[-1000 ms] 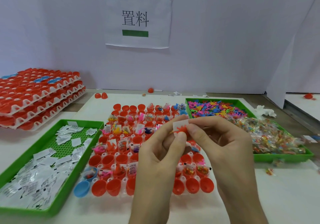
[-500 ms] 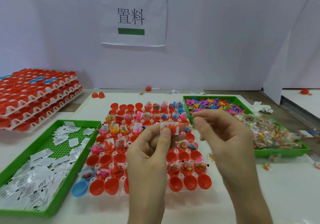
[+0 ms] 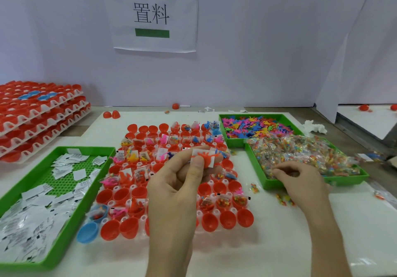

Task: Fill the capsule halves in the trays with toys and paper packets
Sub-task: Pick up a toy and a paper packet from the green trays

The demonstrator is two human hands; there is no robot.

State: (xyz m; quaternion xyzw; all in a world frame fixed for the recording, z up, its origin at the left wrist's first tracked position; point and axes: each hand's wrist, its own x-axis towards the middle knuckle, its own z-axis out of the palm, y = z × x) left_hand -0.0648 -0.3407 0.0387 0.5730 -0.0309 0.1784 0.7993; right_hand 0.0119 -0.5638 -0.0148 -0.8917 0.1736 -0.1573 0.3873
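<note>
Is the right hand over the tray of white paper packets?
No, the right hand is at the near edge of the green tray of clear multicoloured bags, opposite the white paper packets.

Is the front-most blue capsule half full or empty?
Empty: the round blue plastic capsule half shows only its bare blue inside.

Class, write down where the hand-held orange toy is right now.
In the head view, the orange toy is pinched with a paper packet in the left hand, centre-frame above the tray of red capsule halves.
</note>
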